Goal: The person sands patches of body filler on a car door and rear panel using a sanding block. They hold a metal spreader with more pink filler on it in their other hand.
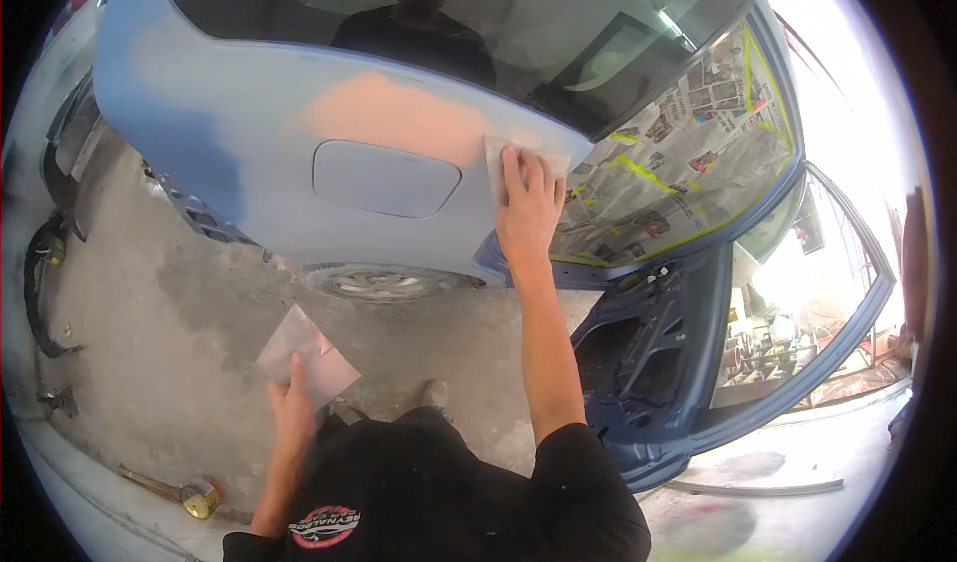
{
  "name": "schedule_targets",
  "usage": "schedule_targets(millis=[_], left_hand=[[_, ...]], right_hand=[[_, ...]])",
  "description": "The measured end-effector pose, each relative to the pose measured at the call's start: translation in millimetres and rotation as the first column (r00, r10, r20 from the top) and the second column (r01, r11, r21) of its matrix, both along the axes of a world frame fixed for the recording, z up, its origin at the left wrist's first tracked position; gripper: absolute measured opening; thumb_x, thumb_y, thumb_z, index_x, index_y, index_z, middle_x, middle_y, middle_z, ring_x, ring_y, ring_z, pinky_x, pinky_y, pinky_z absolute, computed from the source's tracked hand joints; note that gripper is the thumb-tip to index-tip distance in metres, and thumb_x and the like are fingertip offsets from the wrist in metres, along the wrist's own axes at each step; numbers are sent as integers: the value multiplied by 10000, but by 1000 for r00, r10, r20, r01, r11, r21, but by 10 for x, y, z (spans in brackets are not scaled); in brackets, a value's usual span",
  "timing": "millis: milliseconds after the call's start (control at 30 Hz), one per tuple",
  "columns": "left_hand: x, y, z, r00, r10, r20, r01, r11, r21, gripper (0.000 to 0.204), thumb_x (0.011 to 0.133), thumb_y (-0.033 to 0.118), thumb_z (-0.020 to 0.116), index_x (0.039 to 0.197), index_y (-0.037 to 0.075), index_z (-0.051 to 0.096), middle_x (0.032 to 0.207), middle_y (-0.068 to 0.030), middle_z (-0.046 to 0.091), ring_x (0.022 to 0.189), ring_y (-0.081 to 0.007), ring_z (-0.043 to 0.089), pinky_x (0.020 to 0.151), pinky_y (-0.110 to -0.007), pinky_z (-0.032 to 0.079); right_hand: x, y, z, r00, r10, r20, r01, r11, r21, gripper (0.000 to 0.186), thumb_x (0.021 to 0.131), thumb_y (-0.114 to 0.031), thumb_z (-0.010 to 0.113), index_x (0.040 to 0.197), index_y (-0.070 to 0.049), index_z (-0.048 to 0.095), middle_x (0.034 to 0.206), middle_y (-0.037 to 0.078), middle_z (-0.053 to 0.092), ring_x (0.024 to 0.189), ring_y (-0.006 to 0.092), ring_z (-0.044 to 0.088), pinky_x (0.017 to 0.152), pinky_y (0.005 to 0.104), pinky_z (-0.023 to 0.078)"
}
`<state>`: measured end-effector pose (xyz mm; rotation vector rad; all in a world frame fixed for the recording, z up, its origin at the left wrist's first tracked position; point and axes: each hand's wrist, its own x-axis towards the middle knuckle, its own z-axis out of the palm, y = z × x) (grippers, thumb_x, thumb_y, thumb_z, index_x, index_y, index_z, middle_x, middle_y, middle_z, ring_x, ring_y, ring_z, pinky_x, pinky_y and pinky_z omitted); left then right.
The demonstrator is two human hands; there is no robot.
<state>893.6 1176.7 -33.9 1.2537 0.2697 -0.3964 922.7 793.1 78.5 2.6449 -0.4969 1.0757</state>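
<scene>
My left hand point(291, 407) is closed on a thin square plate point(334, 368), greyish with pink smears, its thumb lying across the face. It is held low over the floor, apart from the car. My right hand point(528, 203) reaches up and presses a thin pale flat sheet point(495, 168) against the car's rear side panel point(269, 188), fingers along it and thumb hidden. Just left of that sheet, a pink-orange filler patch point(394, 118) spreads over the grey-blue surface. Below the patch is the closed fuel flap point(387, 178).
Newspaper point(658, 168) with yellow tape covers the door opening. An open blue door point(648, 363) stands at my right. A wheel point(384, 283) sits under the panel. Dark trim parts point(45, 273) and a round tin point(200, 497) lie at left on the concrete floor point(179, 363).
</scene>
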Motion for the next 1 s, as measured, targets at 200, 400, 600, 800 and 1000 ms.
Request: schedule_targets(millis=[200, 400, 600, 800, 1000], left_hand=[[20, -68, -77, 996, -69, 55, 69, 998, 16, 388, 993, 284, 601, 1166, -63, 618, 1055, -73, 665, 908, -125, 607, 762, -296, 496], [16, -59, -35, 996, -90, 21, 91, 995, -29, 374, 994, 292, 600, 1145, -49, 627, 1018, -64, 663, 853, -112, 610, 707, -279, 502], [8, -65, 11, 1000, -12, -4, 12, 999, 37, 381, 991, 303, 604, 1128, -52, 630, 1003, -71, 661, 834, -118, 611, 688, -275, 500], [37, -129, 145, 999, -45, 14, 44, 997, 58, 384, 990, 293, 605, 1120, -67, 632, 991, -73, 667, 840, -119, 602, 717, -282, 495], [49, -102, 49, 994, -90, 58, 87, 995, 57, 376, 990, 287, 603, 1107, -70, 637, 993, -63, 667, 845, -110, 591, 721, -280, 489]], right_hand=[[-102, 47, 225, 995, 2, -102, 6, 997, 74, 477, 832, -80, 601, 1298, -183, 582, 1257, 78, 578, 1213, 310, 535, 1046, 606, 358], [202, -90, 336, 999, 25, 26, -22, 995, -92, 466, 821, -56, 590, 1277, -152, 599, 1237, 111, 583, 1202, 308, 541, 977, 530, 418], [195, -132, 194, 995, 97, 30, -95, 993, -74, 506, 776, -29, 594, 1270, -137, 600, 1230, 102, 575, 1188, 308, 527, 956, 489, 403], [-35, 110, -116, 998, 23, -58, -28, 995, -99, 536, 763, -33, 604, 1286, -152, 591, 1224, 85, 570, 1155, 299, 537, 927, 469, 413], [81, -11, 208, 999, 37, 34, -37, 999, 5, 523, 789, -40, 597, 1299, -156, 578, 1200, 74, 570, 1144, 286, 548, 916, 482, 425]])
